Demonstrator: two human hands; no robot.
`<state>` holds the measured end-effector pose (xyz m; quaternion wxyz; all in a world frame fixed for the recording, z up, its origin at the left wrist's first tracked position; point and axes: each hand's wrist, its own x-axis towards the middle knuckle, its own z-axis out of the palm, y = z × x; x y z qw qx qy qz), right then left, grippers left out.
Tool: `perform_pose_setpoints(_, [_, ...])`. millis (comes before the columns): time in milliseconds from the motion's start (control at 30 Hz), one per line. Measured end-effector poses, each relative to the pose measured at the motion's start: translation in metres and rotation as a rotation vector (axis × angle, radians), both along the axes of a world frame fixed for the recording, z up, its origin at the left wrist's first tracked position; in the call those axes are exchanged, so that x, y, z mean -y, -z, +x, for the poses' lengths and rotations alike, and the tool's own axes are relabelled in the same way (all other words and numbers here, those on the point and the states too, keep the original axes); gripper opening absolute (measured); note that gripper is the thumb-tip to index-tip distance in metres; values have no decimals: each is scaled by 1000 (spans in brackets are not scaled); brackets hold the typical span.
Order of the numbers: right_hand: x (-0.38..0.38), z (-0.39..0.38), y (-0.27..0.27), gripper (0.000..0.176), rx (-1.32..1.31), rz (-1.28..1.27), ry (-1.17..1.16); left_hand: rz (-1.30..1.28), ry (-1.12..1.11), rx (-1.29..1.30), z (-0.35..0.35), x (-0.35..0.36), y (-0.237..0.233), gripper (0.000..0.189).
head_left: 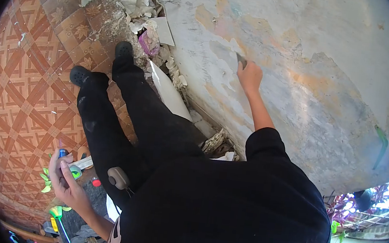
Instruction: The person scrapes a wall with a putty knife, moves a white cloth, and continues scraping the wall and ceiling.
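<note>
My right hand (251, 78) is closed around a scraper (241, 59), whose blade lies against the wall (298, 127); most of its handle is hidden in my fist. Around the blade the wall surface is patchy, with grey, white and orange-beige layers showing and some paint peeled away. Off to the other side, my left hand (68, 185) hangs with loosely bent fingers apart and nothing visible in them. Beyond that hand, lower down, are a roll of green tape (75, 171) and a small red cap (96, 183).
Flakes and chunks of peeled paint (140, 6) lie heaped along the wall's foot, with a purple item (148, 43) among them. A white sheet-like piece (169, 90) leans near my legs. Patterned tiles (27, 85) cover the floor. Plants (46, 179) stand by my left hand.
</note>
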<state>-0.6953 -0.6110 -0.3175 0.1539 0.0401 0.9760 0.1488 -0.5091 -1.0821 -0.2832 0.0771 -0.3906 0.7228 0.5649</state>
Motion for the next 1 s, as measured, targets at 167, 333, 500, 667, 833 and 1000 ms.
perform_pose_setpoints(167, [-5, -33, -1, 15, -9, 45, -92, 13, 30, 9, -23, -35, -4, 27])
perform_pose_setpoints(333, [-17, -45, 21, 13, 23, 73, -134, -11, 76, 11, -30, -51, -6, 26])
perform_pose_setpoints(500, [-16, -38, 28, 16, 40, 111, -104, -56, 91, -5, -41, -64, -7, 25])
perform_pose_setpoints(667, [-22, -42, 27, 11, 20, 45, -180, -15, 70, -22, -42, -64, -12, 27])
perform_pose_setpoints(833, [-8, -41, 72, 10, 63, 62, -241, -66, 93, -56, -34, -56, -7, 27])
perform_pose_setpoints(1000, [-1, -25, 38, 10, 42, 65, -194, -55, 42, 49, -26, -55, -6, 26])
